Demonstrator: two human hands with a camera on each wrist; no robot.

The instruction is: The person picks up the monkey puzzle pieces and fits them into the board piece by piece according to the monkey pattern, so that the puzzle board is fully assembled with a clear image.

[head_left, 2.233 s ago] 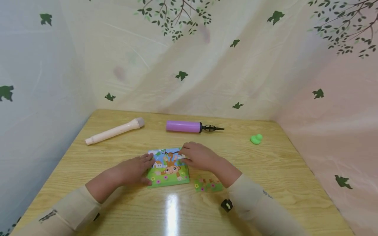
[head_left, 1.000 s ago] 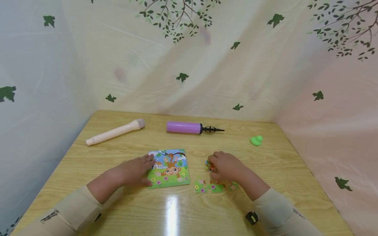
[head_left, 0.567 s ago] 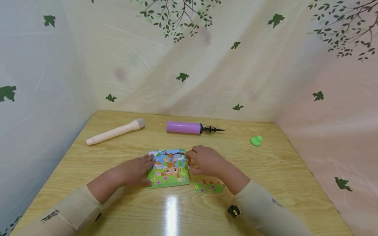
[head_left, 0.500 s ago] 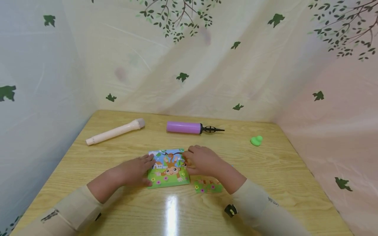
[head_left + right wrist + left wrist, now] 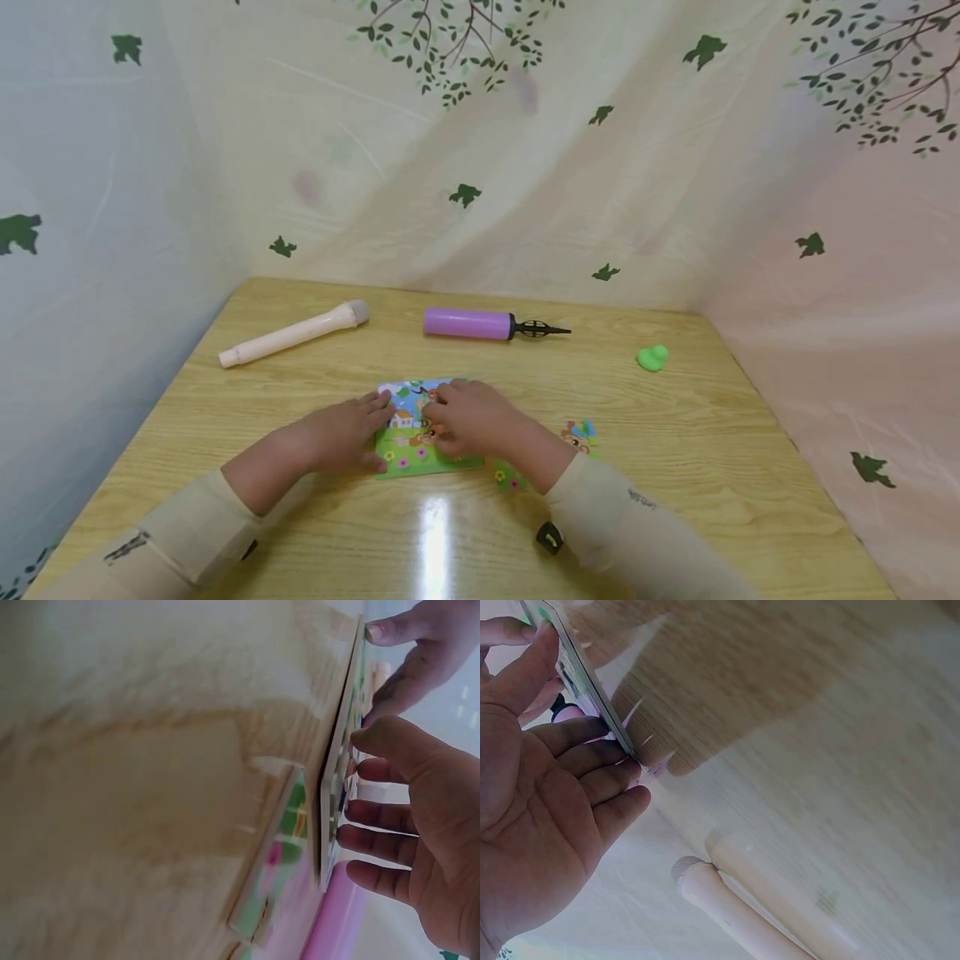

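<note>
blue-green puzzle board [image 5: 407, 458], two hands [image 5: 345, 433] [image 5: 477, 422], two loose pieces [image 5: 580, 437] [image 5: 510, 475], perhaps more

On the wooden tabletop [image 5: 337, 521] before me lie 1 picture puzzle [image 5: 405, 462] and loose puzzle pieces [image 5: 581, 433] beside it; farther off, 1 pale microphone [image 5: 296, 335], 1 purple pump [image 5: 468, 323] and 1 green duck [image 5: 651, 358].

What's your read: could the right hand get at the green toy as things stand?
Probably yes: the right hand is at the monkey puzzle, but the green toy sits uncovered on the table to its right, and nothing visible stands between them.
</note>
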